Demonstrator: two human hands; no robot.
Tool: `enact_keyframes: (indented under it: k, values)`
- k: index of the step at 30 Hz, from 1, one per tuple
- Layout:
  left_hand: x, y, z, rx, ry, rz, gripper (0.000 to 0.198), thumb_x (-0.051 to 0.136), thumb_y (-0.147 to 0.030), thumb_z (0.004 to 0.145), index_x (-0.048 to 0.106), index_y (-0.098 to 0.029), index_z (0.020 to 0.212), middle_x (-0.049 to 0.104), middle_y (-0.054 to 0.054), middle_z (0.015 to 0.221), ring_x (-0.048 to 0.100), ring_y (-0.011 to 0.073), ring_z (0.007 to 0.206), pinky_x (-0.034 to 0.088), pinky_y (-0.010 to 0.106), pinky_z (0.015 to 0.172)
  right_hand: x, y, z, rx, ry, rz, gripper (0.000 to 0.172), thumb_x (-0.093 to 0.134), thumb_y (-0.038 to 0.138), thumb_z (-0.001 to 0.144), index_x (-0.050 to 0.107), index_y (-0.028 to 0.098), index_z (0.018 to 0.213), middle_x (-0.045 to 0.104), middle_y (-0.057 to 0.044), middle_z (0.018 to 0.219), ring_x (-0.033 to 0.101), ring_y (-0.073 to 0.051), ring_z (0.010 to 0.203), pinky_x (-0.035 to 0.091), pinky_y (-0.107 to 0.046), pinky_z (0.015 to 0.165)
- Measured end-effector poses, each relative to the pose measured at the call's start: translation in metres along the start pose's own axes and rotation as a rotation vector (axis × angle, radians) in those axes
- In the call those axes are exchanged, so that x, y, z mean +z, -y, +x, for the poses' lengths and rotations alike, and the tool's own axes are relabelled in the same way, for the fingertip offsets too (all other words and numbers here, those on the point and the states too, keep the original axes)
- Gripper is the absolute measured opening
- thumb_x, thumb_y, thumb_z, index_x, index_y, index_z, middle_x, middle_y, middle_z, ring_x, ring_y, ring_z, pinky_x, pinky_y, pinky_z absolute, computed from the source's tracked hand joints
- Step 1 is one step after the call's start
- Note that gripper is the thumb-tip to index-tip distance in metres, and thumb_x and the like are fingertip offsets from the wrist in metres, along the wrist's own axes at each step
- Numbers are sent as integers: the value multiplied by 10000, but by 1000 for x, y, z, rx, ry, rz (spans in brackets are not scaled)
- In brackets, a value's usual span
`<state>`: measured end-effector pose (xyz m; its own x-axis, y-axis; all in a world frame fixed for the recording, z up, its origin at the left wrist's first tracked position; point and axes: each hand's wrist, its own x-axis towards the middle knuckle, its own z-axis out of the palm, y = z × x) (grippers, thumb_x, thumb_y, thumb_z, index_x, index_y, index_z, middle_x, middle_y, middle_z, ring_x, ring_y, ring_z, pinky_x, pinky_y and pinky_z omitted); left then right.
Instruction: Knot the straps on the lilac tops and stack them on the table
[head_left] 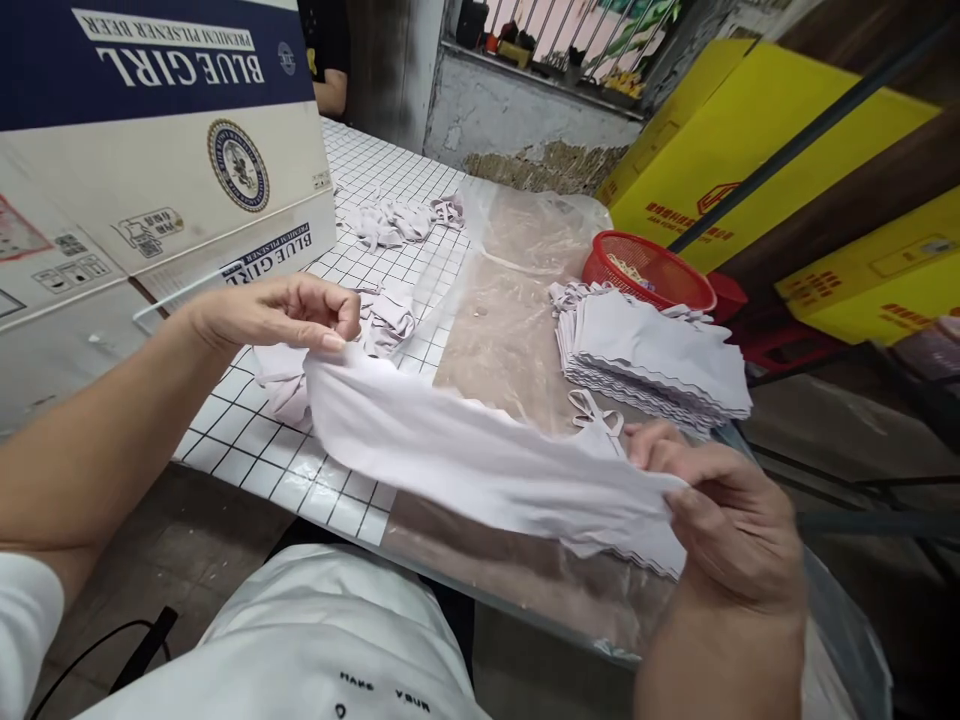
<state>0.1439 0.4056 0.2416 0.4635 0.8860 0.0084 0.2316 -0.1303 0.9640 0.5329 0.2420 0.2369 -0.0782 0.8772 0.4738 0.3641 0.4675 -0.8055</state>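
Note:
A long pale lilac-white piece of fabric (pixel 480 455) is stretched between my two hands above the front of the table. My left hand (pixel 292 312) pinches its left end between thumb and fingers. At the other end, my right hand (pixel 720 500) is closed on the fabric's right edge. Beyond the right hand lies a thick stack of similar cut fabric pieces (pixel 652 350) with wavy edges. A thin fabric strip forms loops (pixel 596 412) just behind the held piece. Under my left hand, a crumpled pinkish piece (pixel 283 385) lies on the table, partly hidden.
A grid-patterned table (pixel 247 440) is partly covered by clear plastic over brown board (pixel 502 330). Fabric scraps (pixel 397 222) lie farther back. A large beer carton (pixel 165 150) stands left, a red basket (pixel 652 268) behind the stack, yellow boxes (pixel 750 150) right. Another person's arm (pixel 331 95) shows behind.

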Motion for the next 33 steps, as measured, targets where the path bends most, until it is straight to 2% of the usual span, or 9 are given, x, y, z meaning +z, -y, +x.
enact_keyframes:
  k: [3, 6, 11, 13, 16, 21, 23, 28, 33]
  values:
    - [7, -19, 2, -99, 420, 118, 317, 908, -402, 522, 664, -219, 609, 591, 29, 615, 628, 219, 661, 517, 311, 575, 1, 7, 2, -17, -46, -36, 282, 722, 514, 788, 604, 293, 659, 463, 15, 509, 532, -215, 631, 472, -467, 787]
    - [10, -26, 7, -49, 523, 141, 329, 877, -414, 571, 621, -221, 496, 534, 19, 535, 559, 186, 582, 489, 318, 566, 2, 6, 2, -31, -14, -17, 259, 715, 493, 807, 617, 290, 679, 457, 11, 512, 536, -214, 638, 466, -424, 720]
    - [13, 1, 28, -65, 526, 213, 325, 771, -514, 668, 686, -201, 662, 607, 48, 670, 582, 199, 689, 470, 316, 621, 6, -10, -3, -16, -30, 22, 235, 701, 450, 829, 603, 264, 723, 475, 23, 571, 532, -187, 676, 462, -372, 720]
    - [25, 13, 37, -43, 389, 391, 338, 708, -518, 722, 669, -183, 739, 623, 50, 734, 568, 183, 706, 437, 288, 612, 15, -17, -2, 73, -63, -32, 231, 694, 445, 830, 596, 251, 752, 537, 8, 658, 552, -184, 713, 469, -349, 713]
    - [63, 15, 41, 48, 147, 545, 301, 636, -467, 797, 603, -169, 774, 616, 52, 769, 529, 156, 674, 386, 266, 587, 39, -22, 4, 258, -48, -147, 233, 687, 443, 819, 594, 231, 804, 602, -17, 789, 570, -174, 753, 467, -300, 687]
    - [134, -13, 19, 217, 354, 334, 391, 516, -545, 890, 536, -182, 745, 571, 15, 670, 475, 126, 574, 351, 263, 541, 76, -27, 26, 451, 28, -63, 287, 616, 500, 839, 579, 219, 884, 508, 42, 645, 454, -116, 563, 369, -238, 518]
    - [149, -18, 13, 258, 341, 329, 410, 565, -582, 860, 530, -185, 761, 592, 19, 687, 496, 134, 581, 361, 268, 544, 81, -29, 33, 464, 37, -17, 301, 585, 509, 853, 587, 215, 915, 489, 53, 623, 426, -108, 533, 340, -238, 493]
    - [157, -11, 16, 377, 158, 484, 342, 705, -480, 777, 503, -204, 786, 612, 14, 707, 515, 146, 594, 355, 267, 549, 80, -25, 41, 434, 27, 75, 299, 554, 469, 879, 599, 198, 998, 583, 31, 716, 534, -119, 631, 432, -261, 602]
    - [144, -24, 19, 303, 209, 539, 159, 591, -314, 851, 563, -186, 761, 584, 3, 599, 487, 130, 530, 329, 249, 506, 83, -15, 39, 427, 44, 195, 312, 631, 430, 845, 513, 236, 1060, 602, 40, 759, 567, -128, 671, 463, -268, 640]
